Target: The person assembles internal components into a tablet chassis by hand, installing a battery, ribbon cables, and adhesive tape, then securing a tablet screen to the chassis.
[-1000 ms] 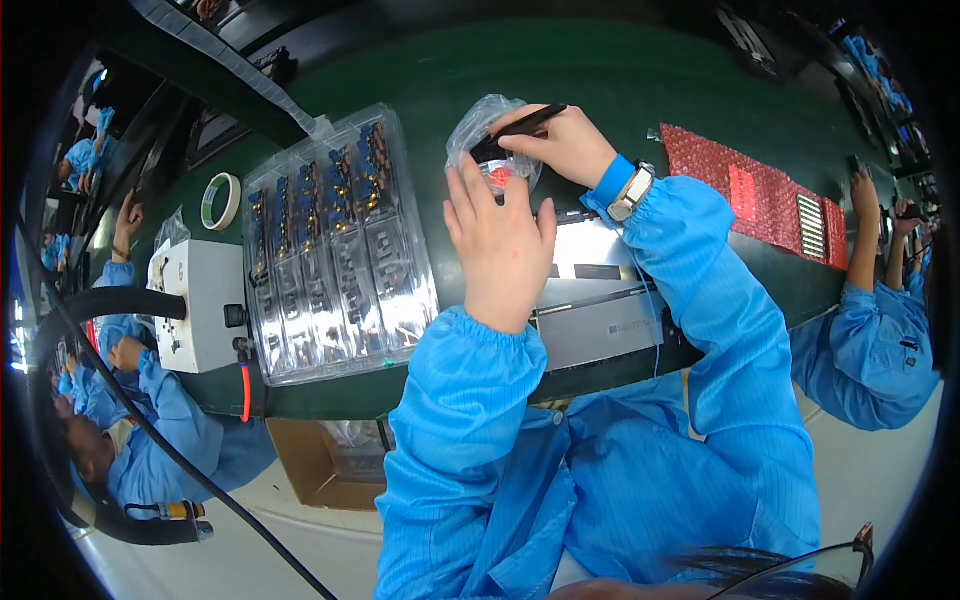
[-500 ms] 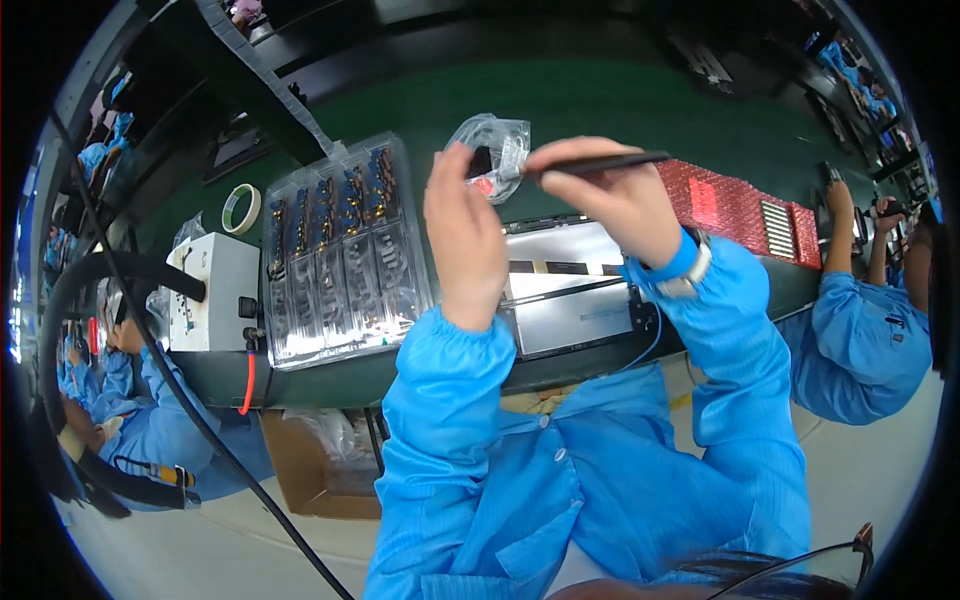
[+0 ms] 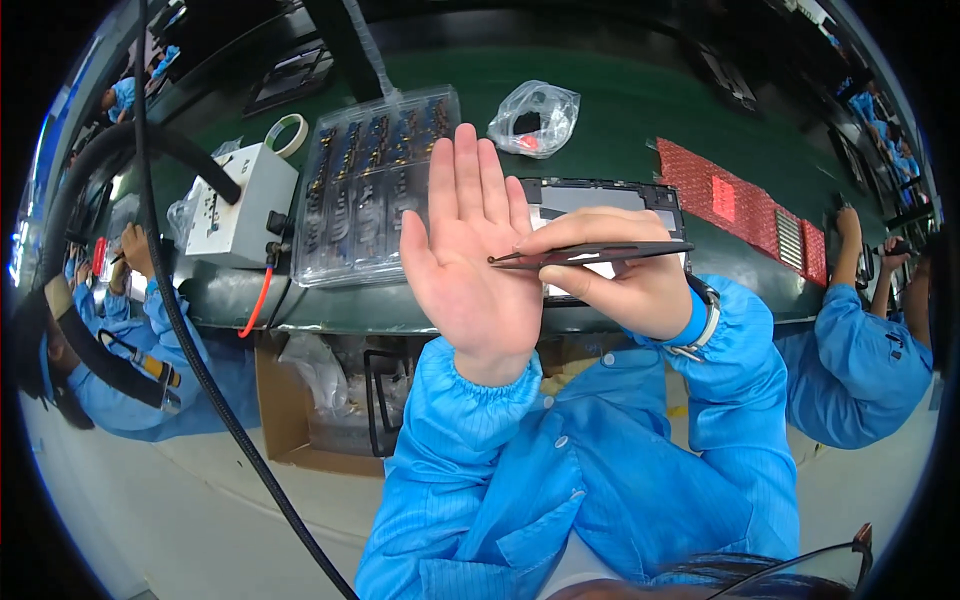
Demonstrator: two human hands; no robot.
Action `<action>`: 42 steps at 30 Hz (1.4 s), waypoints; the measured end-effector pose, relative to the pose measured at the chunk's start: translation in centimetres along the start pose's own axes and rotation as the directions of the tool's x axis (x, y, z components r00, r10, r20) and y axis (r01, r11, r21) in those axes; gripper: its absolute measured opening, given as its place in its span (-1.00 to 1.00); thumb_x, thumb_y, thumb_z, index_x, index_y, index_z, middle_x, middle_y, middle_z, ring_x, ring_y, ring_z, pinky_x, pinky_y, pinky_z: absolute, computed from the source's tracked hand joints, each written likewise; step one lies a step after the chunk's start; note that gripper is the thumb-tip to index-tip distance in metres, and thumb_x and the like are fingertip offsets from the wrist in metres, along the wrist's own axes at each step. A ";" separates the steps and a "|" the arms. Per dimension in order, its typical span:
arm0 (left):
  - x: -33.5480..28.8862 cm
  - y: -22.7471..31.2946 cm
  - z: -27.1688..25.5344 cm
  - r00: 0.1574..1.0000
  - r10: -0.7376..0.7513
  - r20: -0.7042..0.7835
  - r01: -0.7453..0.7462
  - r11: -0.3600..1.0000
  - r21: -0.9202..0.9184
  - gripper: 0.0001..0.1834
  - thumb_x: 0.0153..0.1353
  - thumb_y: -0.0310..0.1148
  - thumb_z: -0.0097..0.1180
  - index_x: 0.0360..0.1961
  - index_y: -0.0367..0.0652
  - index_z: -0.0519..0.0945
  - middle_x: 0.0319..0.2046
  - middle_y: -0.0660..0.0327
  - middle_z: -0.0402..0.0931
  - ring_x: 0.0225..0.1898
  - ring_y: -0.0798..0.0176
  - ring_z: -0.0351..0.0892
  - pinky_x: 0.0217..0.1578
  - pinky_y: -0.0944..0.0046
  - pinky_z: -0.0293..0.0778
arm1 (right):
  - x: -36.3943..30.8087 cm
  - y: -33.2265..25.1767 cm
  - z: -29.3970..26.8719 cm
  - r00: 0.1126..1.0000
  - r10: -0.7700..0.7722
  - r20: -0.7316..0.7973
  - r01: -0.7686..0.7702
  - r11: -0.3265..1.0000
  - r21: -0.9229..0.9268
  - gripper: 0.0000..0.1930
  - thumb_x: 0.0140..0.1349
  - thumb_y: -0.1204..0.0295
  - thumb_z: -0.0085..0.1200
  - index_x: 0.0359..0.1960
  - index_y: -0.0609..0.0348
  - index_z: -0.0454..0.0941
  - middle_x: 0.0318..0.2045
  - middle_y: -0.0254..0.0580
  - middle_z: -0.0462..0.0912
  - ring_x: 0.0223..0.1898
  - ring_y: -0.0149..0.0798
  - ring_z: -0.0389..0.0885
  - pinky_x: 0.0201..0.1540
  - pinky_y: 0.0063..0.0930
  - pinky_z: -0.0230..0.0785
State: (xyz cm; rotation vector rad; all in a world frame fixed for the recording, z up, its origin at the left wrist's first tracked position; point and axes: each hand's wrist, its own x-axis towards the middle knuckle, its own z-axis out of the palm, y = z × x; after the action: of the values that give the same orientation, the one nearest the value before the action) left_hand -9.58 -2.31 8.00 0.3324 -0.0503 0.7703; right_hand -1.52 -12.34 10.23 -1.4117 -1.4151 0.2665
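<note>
My left hand (image 3: 472, 270) is turned palm up with its fingers stretched out, above the front of the bench. My right hand (image 3: 640, 285) pinches a pair of black tweezers (image 3: 610, 252), held nearly level. Their tips reach the middle of the left palm, where a tiny dark piece shows; whether the tips grip it or it rests on the skin, I cannot tell. Under the right hand lies an opened flat device (image 3: 560, 197) with silver panels and a black frame, partly hidden by both hands.
Left of my hands lies a clear compartment tray (image 3: 345, 274) of small parts. A white box (image 3: 245, 215) with hose and cables and a tape roll (image 3: 299, 144) stand farther left. Beyond sits a clear plastic bag (image 3: 560, 108); red bubble wrap (image 3: 690, 185) lies right. Co-workers sit on both sides.
My left hand has turned and opened flat, palm up. My right hand has come lower, bringing the tweezers' tips onto the left palm. The view has shifted, so the bench appears higher.
</note>
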 end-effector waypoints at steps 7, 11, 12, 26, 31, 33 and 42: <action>-1.8 3.2 -0.7 0.993 0.116 -0.020 -0.115 0.993 0.040 -0.38 0.25 -0.03 -0.45 0.27 -0.12 0.03 0.29 0.20 -0.03 0.31 0.21 -0.10 0.25 0.17 -0.13 | 0.7 -0.8 3.4 0.999 -0.015 0.036 0.010 0.992 0.126 -0.77 -0.03 0.53 0.17 -0.27 0.23 0.59 -0.35 -0.14 0.63 -0.35 -0.26 0.59 -0.27 -0.48 0.41; -4.5 7.6 -2.7 0.961 0.276 0.008 -0.272 0.952 -0.137 -0.40 0.24 -0.10 -0.39 0.27 -0.10 0.05 0.27 0.11 0.00 0.29 0.08 -0.01 0.21 -0.03 0.03 | 1.7 -1.7 7.7 0.997 0.057 0.056 -0.073 0.937 0.340 -0.82 0.01 0.47 0.16 -0.31 0.22 0.60 -0.36 -0.15 0.63 -0.34 -0.29 0.59 -0.27 -0.49 0.41; -5.4 9.0 -3.9 0.934 0.354 0.045 -0.348 0.932 -0.101 -0.42 0.24 -0.12 -0.40 0.26 -0.10 0.06 0.26 0.11 0.02 0.28 0.08 0.01 0.20 -0.04 0.03 | 2.3 -1.5 9.6 0.996 0.025 0.084 -0.057 0.915 0.399 -0.82 0.02 0.44 0.15 -0.33 0.22 0.59 -0.36 -0.15 0.62 -0.35 -0.30 0.58 -0.28 -0.50 0.42; -9.3 26.4 -14.8 0.478 0.820 -0.314 -0.585 0.564 0.583 -0.49 0.24 -0.22 -0.51 0.09 -0.30 0.27 0.10 0.05 0.29 0.14 0.08 0.26 0.16 0.06 0.18 | 8.5 -1.3 35.2 0.915 0.211 0.344 -0.403 0.530 0.746 -0.85 -0.01 0.42 0.10 -0.51 0.28 0.56 -0.61 -0.24 0.59 -0.56 -0.41 0.53 -0.47 -0.51 0.38; -10.4 27.2 -15.3 0.363 0.877 -0.315 -0.548 0.474 0.689 -0.51 0.23 -0.28 -0.52 0.02 -0.34 0.34 0.01 0.05 0.36 0.08 0.12 0.32 0.15 0.12 0.20 | 8.3 -1.7 39.0 0.878 0.251 0.407 -0.477 0.518 0.710 -0.84 -0.08 0.37 0.12 -0.59 0.23 0.59 -0.63 -0.21 0.59 -0.56 -0.44 0.55 -0.49 -0.52 0.37; -10.2 25.6 -16.4 0.662 0.742 -0.104 -0.611 0.615 0.498 -0.53 0.25 -0.28 -0.48 0.02 -0.32 0.34 -0.03 0.07 0.40 0.06 0.14 0.35 0.14 0.15 0.21 | 7.9 0.0 37.8 0.816 0.320 0.481 -0.562 0.245 0.790 -0.86 0.02 0.40 0.11 -0.44 0.21 0.58 -0.52 -0.27 0.60 -0.48 -0.44 0.55 -0.47 -0.55 0.39; -4.9 6.2 -5.9 0.978 0.139 0.157 -0.209 0.669 0.714 -0.57 0.26 -0.27 -0.28 0.10 -0.26 0.26 0.05 0.04 0.34 0.12 0.11 0.29 0.12 0.16 0.18 | -2.0 0.7 5.4 0.913 0.361 -0.190 -0.143 0.718 0.681 -0.82 0.09 0.59 -0.02 -0.25 0.33 0.51 -0.29 -0.07 0.58 -0.20 -0.27 0.54 -0.11 -0.43 0.41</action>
State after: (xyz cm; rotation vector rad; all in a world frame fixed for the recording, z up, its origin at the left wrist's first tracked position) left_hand -17.81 0.38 3.37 1.1503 0.1531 0.9473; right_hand -5.81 -11.07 6.48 -0.9846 -0.7328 0.6291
